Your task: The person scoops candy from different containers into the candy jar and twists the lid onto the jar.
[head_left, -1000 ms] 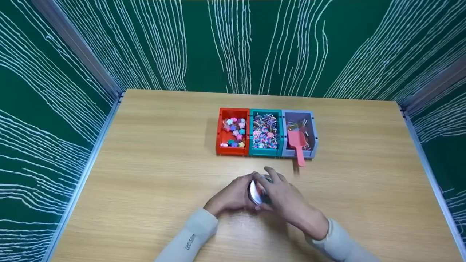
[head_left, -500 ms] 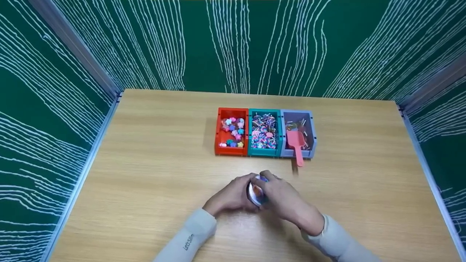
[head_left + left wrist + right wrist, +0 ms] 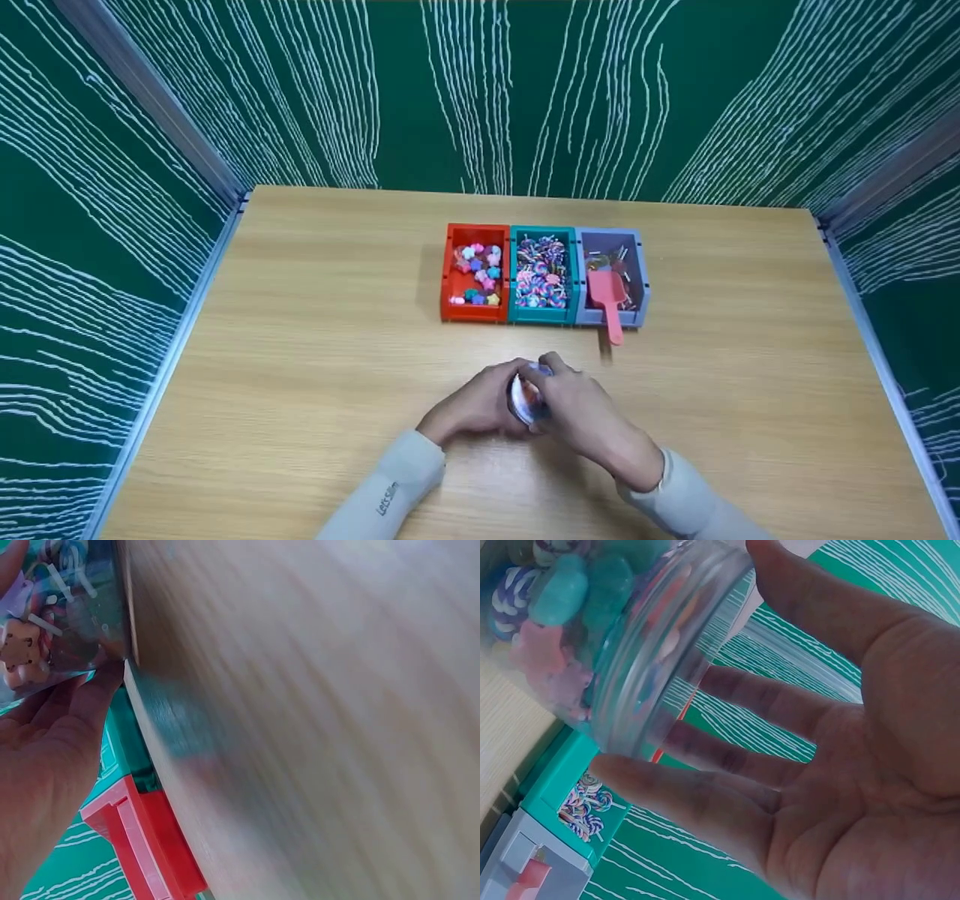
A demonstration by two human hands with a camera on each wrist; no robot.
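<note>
A clear jar [image 3: 525, 401] of colourful charms is held above the table near its front, tilted. My left hand [image 3: 481, 400] grips the jar's body from the left; in the left wrist view, its fingers [image 3: 94, 694] lie against the clear wall. From the right, my right hand [image 3: 589, 416] holds the ringed end, which looks like a clear lid [image 3: 679, 652]. Thumb and fingers spread around that edge in the right wrist view. Star-shaped and swirled pieces show through the jar wall. In the head view my hands hide much of the jar.
Behind the hands stand three joined bins: red [image 3: 475, 313] with star charms, teal [image 3: 541, 315] with lollipop charms, and lavender [image 3: 643, 296]. A pink scoop [image 3: 609, 292] lies in the lavender bin, its handle over the front edge. Green, white-streaked walls surround the table [image 3: 315, 300].
My right hand's raised fingers have come down and closed around the jar's end. My left hand keeps its hold in nearly the same place. The bins and scoop stay put.
</note>
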